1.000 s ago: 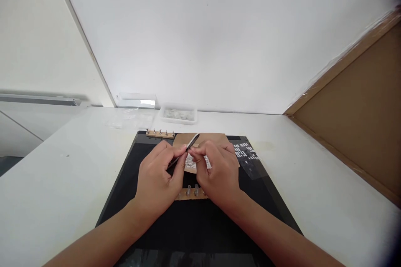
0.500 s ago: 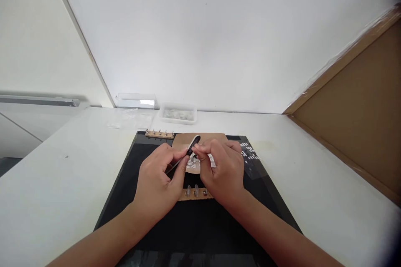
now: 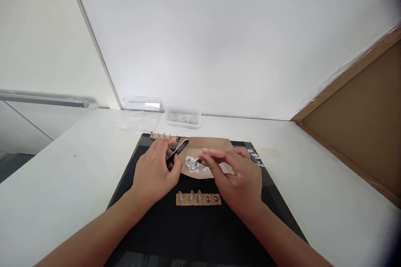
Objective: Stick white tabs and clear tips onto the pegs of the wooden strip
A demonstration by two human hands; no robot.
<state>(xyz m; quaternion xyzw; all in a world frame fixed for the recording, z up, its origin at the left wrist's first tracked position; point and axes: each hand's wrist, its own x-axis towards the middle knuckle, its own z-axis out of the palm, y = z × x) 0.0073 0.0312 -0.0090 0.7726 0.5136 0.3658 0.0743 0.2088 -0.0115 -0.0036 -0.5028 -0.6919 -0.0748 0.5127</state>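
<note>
My left hand [image 3: 155, 171] grips a slim dark tool with a shiny tip [image 3: 178, 150], pointing up and to the right. My right hand [image 3: 235, 173] rests on the brown paper sheet [image 3: 216, 146], its thumb and forefinger pinched just right of a small pile of white bits [image 3: 193, 163]; whether anything sits between those fingers I cannot tell. In front of both hands lies a short wooden strip [image 3: 198, 199] with several small clear and dark pieces standing on it. All of this sits on a black mat [image 3: 194, 233].
A second wooden strip with metal pins [image 3: 164, 136] lies at the mat's far left edge. A clear tray of small parts [image 3: 183, 117] and plastic bags [image 3: 134, 120] sit by the wall. A printed clear sheet [image 3: 256, 157] lies right; a cardboard panel [image 3: 360, 117] leans far right.
My hands have drawn apart: the left moved left with the tool, the right moved right and lower. The white pile and the near wooden strip are now uncovered.
</note>
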